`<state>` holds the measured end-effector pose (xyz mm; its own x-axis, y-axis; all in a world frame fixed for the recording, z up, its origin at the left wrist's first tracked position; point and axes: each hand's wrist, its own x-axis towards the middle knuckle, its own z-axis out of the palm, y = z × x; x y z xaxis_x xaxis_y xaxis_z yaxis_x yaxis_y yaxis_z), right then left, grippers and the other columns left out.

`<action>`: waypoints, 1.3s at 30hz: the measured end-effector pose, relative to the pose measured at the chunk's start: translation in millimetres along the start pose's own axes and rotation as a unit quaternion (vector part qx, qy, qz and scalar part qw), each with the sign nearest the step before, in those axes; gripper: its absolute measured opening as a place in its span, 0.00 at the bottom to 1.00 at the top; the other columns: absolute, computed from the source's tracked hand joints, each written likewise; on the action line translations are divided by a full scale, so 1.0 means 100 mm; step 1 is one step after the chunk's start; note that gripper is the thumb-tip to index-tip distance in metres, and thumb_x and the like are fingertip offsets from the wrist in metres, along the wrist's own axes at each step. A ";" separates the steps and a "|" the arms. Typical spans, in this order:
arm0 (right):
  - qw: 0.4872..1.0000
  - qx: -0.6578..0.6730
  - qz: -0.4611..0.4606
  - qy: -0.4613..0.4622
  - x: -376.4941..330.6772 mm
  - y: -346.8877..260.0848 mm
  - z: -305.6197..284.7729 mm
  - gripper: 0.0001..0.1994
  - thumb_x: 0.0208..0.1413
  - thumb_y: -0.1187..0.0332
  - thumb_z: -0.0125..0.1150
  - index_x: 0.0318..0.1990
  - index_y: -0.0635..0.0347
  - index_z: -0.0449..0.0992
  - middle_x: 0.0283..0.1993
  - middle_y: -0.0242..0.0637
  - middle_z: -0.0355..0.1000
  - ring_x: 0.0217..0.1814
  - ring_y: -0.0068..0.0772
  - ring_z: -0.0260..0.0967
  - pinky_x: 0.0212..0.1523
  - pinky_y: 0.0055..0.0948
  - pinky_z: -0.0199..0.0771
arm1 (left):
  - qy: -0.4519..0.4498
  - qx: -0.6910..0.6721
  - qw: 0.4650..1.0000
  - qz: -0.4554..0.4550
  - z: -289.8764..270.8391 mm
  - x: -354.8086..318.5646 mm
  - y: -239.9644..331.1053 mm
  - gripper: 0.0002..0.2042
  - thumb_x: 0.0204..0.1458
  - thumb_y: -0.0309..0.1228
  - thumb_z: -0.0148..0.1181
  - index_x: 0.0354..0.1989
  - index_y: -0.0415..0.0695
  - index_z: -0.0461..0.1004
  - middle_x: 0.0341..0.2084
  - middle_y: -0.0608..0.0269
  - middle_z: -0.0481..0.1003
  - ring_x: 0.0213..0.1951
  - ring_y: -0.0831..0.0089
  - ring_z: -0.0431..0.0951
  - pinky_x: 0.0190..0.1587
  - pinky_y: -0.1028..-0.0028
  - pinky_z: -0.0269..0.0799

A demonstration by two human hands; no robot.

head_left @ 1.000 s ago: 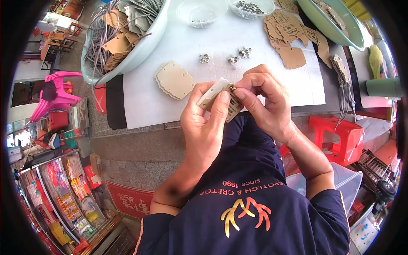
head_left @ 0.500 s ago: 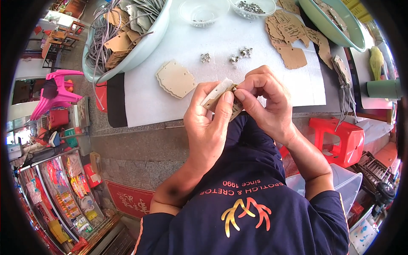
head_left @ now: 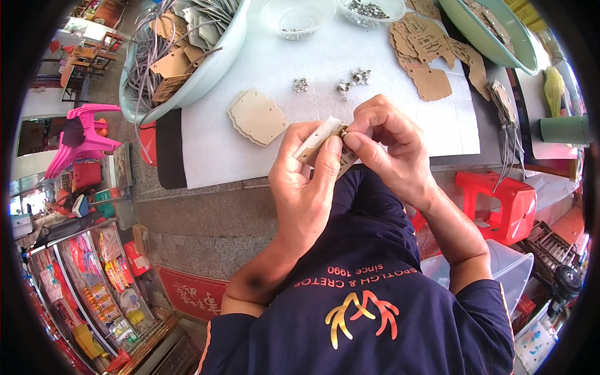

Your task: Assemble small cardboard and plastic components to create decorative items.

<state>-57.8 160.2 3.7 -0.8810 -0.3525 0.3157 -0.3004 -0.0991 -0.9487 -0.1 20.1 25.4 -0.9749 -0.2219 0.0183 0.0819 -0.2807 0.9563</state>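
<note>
Over the near edge of the table, my left hand [head_left: 307,169] grips a folded brown cardboard tag [head_left: 320,138] between thumb and fingers. Against the tag's upper right edge my right hand [head_left: 389,147] pinches with thumb and forefinger. A tiny metal piece seems to sit in that pinch, too small to make out fully. Just beyond my hands, small silvery metal fasteners [head_left: 360,76] lie in little clusters on the white sheet [head_left: 206,137]. To the left rests a stack of pale tags [head_left: 257,117] with wavy edges.
A pale green basin [head_left: 220,70] at the far left holds tags and grey cords. Clear bowls [head_left: 297,19] stand at the back, one with many fasteners. Brown tags [head_left: 430,83] and another basin [head_left: 522,53] lie far right. A red stool [head_left: 500,203] stands right of my arm.
Both hands stay at the same spot, with only a slight shift of the fingers and the tag. Nothing is let go.
</note>
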 end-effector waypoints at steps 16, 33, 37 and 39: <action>0.996 0.062 0.056 0.011 0.01 0.03 0.05 0.05 0.54 0.74 0.63 0.35 0.61 0.72 0.36 0.25 0.67 0.29 0.10 0.57 0.30 0.14 0.60 | -0.015 0.098 0.993 0.058 -0.06 0.02 -0.05 0.06 0.61 0.23 0.53 0.45 0.36 0.68 0.35 0.66 0.70 0.36 0.86 0.68 0.38 0.83 0.68; 0.999 0.031 0.009 0.020 0.02 0.07 0.06 0.06 0.52 0.76 0.64 0.34 0.61 0.72 0.35 0.26 0.68 0.29 0.11 0.59 0.28 0.15 0.60 | -0.023 0.108 0.993 0.043 -0.07 0.00 -0.08 0.09 0.62 0.25 0.53 0.48 0.36 0.69 0.40 0.64 0.74 0.41 0.84 0.71 0.45 0.82 0.67; 0.990 0.101 0.073 0.068 -0.01 0.04 0.12 0.07 0.52 0.75 0.64 0.37 0.61 0.74 0.33 0.25 0.68 0.27 0.10 0.58 0.27 0.15 0.60 | -0.009 0.125 0.988 0.094 -0.06 0.03 -0.11 0.06 0.60 0.22 0.54 0.43 0.36 0.70 0.37 0.64 0.70 0.35 0.82 0.70 0.37 0.81 0.69; 0.993 0.036 0.111 0.027 0.02 0.00 0.08 0.09 0.50 0.75 0.64 0.39 0.61 0.76 0.31 0.26 0.68 0.25 0.10 0.58 0.27 0.15 0.60 | -0.008 0.130 0.986 0.100 -0.07 0.03 -0.12 0.06 0.60 0.22 0.54 0.43 0.36 0.70 0.37 0.63 0.69 0.35 0.81 0.71 0.37 0.80 0.69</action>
<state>-56.3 151.8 4.6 -0.9416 -0.3225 0.0969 -0.0711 -0.0907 -0.9933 -3.0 15.9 12.3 -0.9480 -0.2328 0.2172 0.2193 0.0169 0.9755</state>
